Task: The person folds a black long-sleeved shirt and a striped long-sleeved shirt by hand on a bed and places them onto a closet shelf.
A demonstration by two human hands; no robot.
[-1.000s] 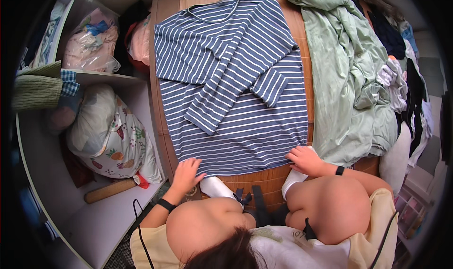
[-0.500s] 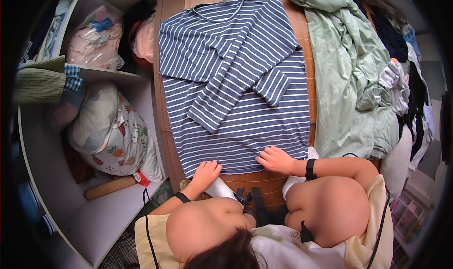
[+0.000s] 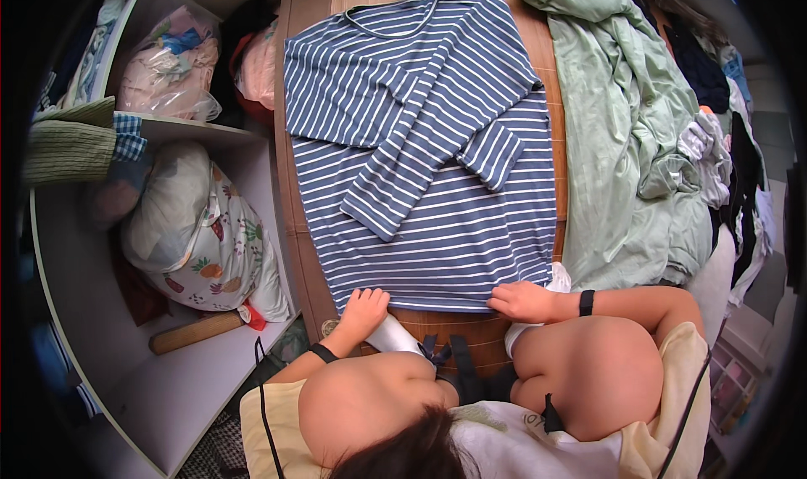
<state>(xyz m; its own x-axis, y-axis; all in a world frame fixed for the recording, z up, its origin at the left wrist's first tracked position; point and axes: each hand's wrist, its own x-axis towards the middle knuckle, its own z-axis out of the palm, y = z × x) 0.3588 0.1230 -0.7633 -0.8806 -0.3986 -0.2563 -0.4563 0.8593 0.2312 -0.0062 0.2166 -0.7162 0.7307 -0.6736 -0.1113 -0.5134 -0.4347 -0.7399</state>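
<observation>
A blue-and-white striped long-sleeved shirt [image 3: 437,264] lies flat in front of me, its neckline at the far end. Both sleeves are folded in across its front. At the near hem, left corner, my left hand [image 3: 364,311] has its fingers curled onto the fabric. Toward the right end of the same hem, my right hand [image 3: 523,301] grips the edge with closed fingers. The hem runs fairly straight between the two hands. My thumbs are mostly hidden.
Under the shirt is a brown wooden surface [image 3: 479,332]. A pale green crumpled cloth [image 3: 622,142] lies along the right, beside a heap of clothes. Left stands an open white shelf [image 3: 181,403] holding a fruit-patterned bag [image 3: 223,252] and a wooden roller [image 3: 193,334].
My right hand has slid right and slightly toward me along the hem, its fingers now closed on the edge. The shirt has shifted slightly right; my left hand has barely moved.
</observation>
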